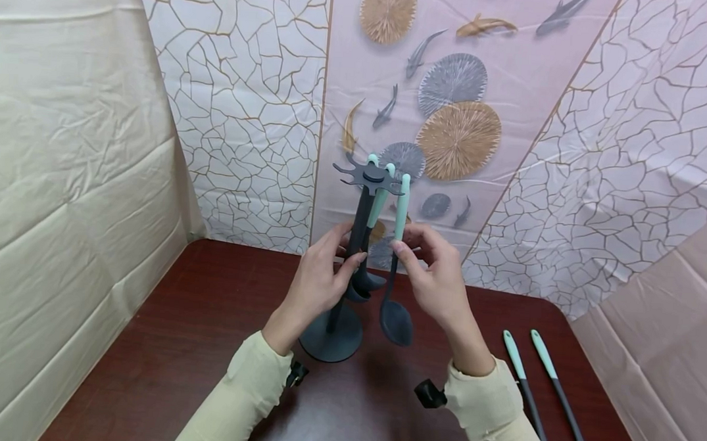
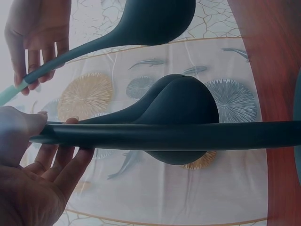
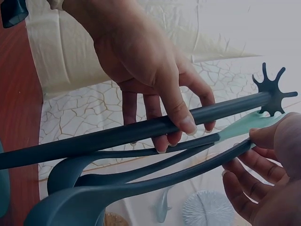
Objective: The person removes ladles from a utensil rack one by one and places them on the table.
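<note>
The person's right hand (image 1: 437,270), thumb and fingers curled, pinches one dark grey spoon-shaped utensil with a mint-green handle (image 1: 402,209) where the handle meets the dark shaft. The utensil lies on the inner side of that hand, its handle end up beside the hooks and its rounded bowl hanging below the fingers, above the table. Whether its handle end touches a hook cannot be told.

The left hand (image 1: 322,268) grips one dark grey upright stand with a round base and a hooked top (image 1: 358,224) partway up its post, thumb across the near side.

Just beyond the post, two dark-headed utensils with mint-green handles (image 1: 380,205) hang from the top, their bowls close together between the two hands.

The stand's base is on the dark reddish-brown table (image 1: 164,344), short of the far edge. Toward the right edge, two more long utensils with mint-green handles and dark shafts (image 1: 544,357) lie side by side, apart, handle ends toward the far right corner. That makes five utensils.

Two cream sleeves (image 1: 242,380) cover the forearms, and two small black devices (image 1: 431,394) sit at the wrists.
</note>
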Demonstrator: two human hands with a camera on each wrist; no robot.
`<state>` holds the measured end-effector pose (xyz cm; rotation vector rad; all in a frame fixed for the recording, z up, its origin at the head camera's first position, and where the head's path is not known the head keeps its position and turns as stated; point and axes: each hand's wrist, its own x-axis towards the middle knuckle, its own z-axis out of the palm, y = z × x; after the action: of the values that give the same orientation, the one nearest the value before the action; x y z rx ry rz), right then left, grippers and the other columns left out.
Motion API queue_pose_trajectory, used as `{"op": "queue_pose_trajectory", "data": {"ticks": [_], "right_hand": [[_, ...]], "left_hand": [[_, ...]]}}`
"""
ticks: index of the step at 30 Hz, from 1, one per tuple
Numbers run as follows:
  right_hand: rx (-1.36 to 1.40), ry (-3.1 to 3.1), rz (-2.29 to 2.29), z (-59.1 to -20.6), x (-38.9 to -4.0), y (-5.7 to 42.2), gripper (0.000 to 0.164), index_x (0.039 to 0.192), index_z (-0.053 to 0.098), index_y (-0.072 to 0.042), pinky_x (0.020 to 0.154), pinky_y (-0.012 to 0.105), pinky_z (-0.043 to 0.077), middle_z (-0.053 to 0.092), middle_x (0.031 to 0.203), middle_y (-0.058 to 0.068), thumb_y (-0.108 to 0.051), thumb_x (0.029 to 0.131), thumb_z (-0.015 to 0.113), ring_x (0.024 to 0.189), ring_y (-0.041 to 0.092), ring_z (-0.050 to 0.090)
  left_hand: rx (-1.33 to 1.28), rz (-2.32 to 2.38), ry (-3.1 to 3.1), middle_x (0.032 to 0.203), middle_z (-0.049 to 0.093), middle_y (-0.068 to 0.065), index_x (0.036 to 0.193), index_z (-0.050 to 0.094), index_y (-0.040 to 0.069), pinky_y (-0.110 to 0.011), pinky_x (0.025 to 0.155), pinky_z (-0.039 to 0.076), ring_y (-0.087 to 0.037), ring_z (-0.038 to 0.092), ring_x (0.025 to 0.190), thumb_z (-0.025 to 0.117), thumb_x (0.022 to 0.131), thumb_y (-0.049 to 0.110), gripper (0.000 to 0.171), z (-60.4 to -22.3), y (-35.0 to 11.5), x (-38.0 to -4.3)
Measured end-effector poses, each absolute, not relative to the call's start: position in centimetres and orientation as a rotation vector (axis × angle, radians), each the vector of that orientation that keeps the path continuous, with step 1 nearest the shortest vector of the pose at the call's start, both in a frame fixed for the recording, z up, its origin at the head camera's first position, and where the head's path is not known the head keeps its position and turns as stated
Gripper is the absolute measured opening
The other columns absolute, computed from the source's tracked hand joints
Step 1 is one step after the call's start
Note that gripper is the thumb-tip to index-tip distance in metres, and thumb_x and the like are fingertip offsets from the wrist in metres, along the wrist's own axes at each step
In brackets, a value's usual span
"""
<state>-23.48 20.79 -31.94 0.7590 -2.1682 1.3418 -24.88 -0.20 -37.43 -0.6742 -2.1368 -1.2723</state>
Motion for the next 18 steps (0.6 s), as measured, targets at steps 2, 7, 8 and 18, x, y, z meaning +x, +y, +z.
{"op": "queue_pose_trajectory", "data": {"ticks": [2,7,8,18], "right_hand": [[0.751,-2.170,1.343,-31.96,-23.46,20.92,0.017,0.120,0.071,-0.008,0.075,0.028,0.056,0.072,0.105,0.004,-0.011,0.104,0.070,0.090,0.019,0.068],[0.746,-2.171,1.347,-31.93,-23.44,21.10,0.018,0.122,0.072,-0.009,0.076,0.028,0.056,0.072,0.107,0.003,-0.011,0.104,0.070,0.092,0.019,0.069],[0.746,-2.170,1.350,-31.95,-23.43,21.13,0.018,0.122,0.072,-0.009,0.076,0.028,0.056,0.073,0.107,0.003,-0.011,0.104,0.070,0.093,0.019,0.069],[0.733,-2.159,1.372,-31.88,-23.30,21.36,0.018,0.122,0.071,-0.008,0.076,0.026,0.055,0.072,0.107,0.004,-0.012,0.105,0.069,0.091,0.020,0.068]], "left_hand": [[-0.676,-1.281,-2.134,0.106,0.068,-0.007,0.149,0.054,0.011,-0.039,0.081,0.064,-0.020,0.076,0.093,0.072,0.104,0.022,0.050,-37.47,-0.17,-24.92],[-0.674,-1.281,-2.131,0.105,0.068,-0.006,0.149,0.054,0.011,-0.038,0.082,0.064,-0.020,0.076,0.092,0.072,0.104,0.022,0.050,-37.56,-0.23,-24.97],[-0.674,-1.279,-2.131,0.105,0.068,-0.006,0.149,0.054,0.011,-0.037,0.082,0.064,-0.020,0.076,0.092,0.072,0.104,0.022,0.050,-37.55,-0.23,-24.96],[-0.675,-1.280,-2.126,0.104,0.068,-0.007,0.149,0.055,0.011,-0.041,0.082,0.064,-0.022,0.076,0.093,0.072,0.104,0.023,0.050,-37.53,-0.24,-24.89]]}}
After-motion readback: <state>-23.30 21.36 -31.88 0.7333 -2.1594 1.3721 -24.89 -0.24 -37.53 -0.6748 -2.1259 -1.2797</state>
